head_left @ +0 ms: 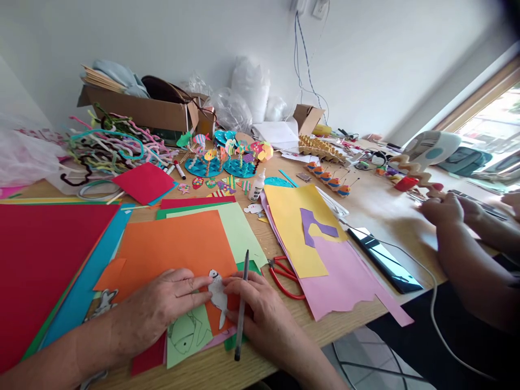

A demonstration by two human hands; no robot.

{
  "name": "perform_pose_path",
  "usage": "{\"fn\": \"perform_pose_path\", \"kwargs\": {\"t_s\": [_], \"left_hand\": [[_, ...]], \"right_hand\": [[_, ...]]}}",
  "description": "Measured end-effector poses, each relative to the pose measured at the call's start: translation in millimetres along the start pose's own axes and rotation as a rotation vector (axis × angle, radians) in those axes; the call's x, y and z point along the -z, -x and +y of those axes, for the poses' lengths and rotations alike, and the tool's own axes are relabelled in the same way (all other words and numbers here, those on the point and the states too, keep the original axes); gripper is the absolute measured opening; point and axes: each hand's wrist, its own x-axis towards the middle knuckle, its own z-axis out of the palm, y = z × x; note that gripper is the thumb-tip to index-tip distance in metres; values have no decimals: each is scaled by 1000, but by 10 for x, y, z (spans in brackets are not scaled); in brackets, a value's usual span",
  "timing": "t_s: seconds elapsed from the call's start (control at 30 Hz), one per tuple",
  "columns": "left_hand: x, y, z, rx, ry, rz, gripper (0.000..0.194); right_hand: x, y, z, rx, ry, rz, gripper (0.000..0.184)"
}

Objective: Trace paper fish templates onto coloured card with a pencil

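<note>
My left hand (160, 303) lies with its fingers stretched out over an orange paper sheet (174, 238). Its fingertips rest on the left edge of a white fish cutout (219, 299), which has a drawn eye and scales. Between the fingers of my right hand (264, 311) a pen (241, 319) is held, pointing away from me. The same hand's fingertips touch the cutout's right side. Below the fish, a light green paper piece (182, 338) shows a pencilled fish outline. Another white cutout (106, 300) is partly hidden beside my left forearm.
Red-handled scissors (286, 276) lie right of my right hand, near yellow paper (284, 216) and a phone (384, 260). A glue bottle (257, 187) stands behind. Decorated fish crafts (239, 165) and pipe cleaners (117, 141) fill the back. At right, another person's hands (442, 208) hold something.
</note>
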Motion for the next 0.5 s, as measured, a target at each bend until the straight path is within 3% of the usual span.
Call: {"fn": "perform_pose_path", "kwargs": {"t_s": [0.3, 0.5], "left_hand": [[-139, 156, -119, 131, 226, -9, 42], [-155, 146, -133, 82, 184, -26, 41]], "right_hand": [[-19, 13, 17, 8, 12, 13, 48], [-15, 9, 5, 5, 15, 0, 40]]}}
